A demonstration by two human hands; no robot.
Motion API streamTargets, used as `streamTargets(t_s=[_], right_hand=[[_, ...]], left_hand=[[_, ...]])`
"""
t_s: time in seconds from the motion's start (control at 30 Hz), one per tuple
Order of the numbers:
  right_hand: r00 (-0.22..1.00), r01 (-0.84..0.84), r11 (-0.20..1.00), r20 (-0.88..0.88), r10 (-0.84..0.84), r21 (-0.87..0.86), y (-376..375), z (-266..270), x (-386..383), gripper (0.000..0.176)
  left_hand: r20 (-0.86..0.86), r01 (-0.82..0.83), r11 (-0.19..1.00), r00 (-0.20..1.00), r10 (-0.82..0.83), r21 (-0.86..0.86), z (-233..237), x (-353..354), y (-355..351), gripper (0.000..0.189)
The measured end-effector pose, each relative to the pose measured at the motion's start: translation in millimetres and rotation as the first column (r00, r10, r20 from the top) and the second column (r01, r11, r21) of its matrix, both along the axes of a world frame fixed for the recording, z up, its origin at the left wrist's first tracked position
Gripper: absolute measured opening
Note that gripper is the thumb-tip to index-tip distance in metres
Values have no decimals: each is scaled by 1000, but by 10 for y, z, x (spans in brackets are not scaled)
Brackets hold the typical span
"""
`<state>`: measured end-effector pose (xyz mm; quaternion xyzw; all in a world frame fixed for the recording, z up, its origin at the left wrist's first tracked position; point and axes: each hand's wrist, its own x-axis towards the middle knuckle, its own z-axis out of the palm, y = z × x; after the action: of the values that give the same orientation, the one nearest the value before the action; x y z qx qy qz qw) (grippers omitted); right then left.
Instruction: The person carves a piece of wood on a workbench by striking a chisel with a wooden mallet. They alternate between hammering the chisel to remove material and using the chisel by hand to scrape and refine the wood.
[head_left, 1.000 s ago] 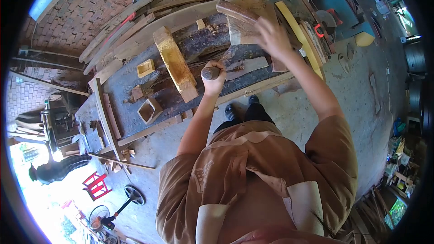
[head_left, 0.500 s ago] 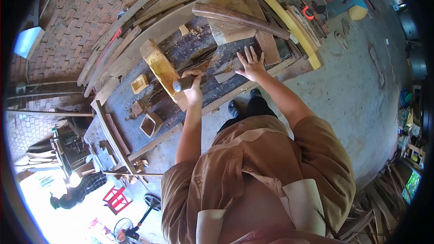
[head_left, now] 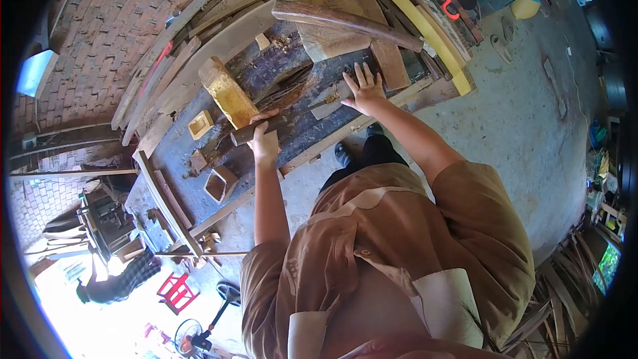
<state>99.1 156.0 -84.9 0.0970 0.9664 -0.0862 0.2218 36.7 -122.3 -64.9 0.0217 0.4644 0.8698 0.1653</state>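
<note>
The left hand point(head_left: 264, 139) was closed around a wooden-handled tool point(head_left: 247, 133) lying across the workbench point(head_left: 174, 153). Just beyond, the right hand point(head_left: 364, 88) pressed flat on the benchtop, fingers spread. Farther back sat a yellow wood block point(head_left: 226, 92) and a curved dark timber point(head_left: 345, 23).

Yellow block point(head_left: 226, 93) crowding left hand point(head_left: 264, 141) and its tool handle point(head_left: 244, 135). Curved timber point(head_left: 345, 23) barring far side beyond right hand point(head_left: 364, 90). Near bench strip point(head_left: 302, 127) between hands lying mostly open.

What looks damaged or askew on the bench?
The dark plank is ragged and splintered along its middle, with chips there. A yellow block lies askew across it. Left hand grips a tool.
</note>
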Motion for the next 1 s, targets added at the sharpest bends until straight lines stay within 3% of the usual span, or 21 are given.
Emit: streamTargets(t_s=[0.07,0.13,0.23,0.47,0.57,0.63,0.73,1.0], right_hand=[[1000,-1,1000,14,1,10,-11,28,-1,77],[1000,3,1000,28,-3,23,-24,39,-4,77],[999,25,999,42,-26,42,-44,45,-8,76],[997,39,998,64,-42,41,-56,104,-8,76],[997,45,998,66,-47,38,-55,100,-12,76],[997,43,998,66,-46,37,-56,77,2,76],[998,48,998,41,-49,28,-54,52,2,77],[997,60,997,50,-62,39,-64,75,1,77]], left_hand=[[57,16,997,998,-21,81,-61,13,-59,15],[185,-85,971,982,43,223,-105,31,-77,11],[294,-174,942,952,87,285,-139,78,-102,9],[329,-219,947,935,134,235,110,79,20,16],[211,-149,969,972,107,197,204,31,72,20],[175,-221,975,960,219,-8,391,54,190,24],[156,-265,955,946,284,-135,524,65,316,24],[137,-287,912,931,337,-294,712,50,503,31]])
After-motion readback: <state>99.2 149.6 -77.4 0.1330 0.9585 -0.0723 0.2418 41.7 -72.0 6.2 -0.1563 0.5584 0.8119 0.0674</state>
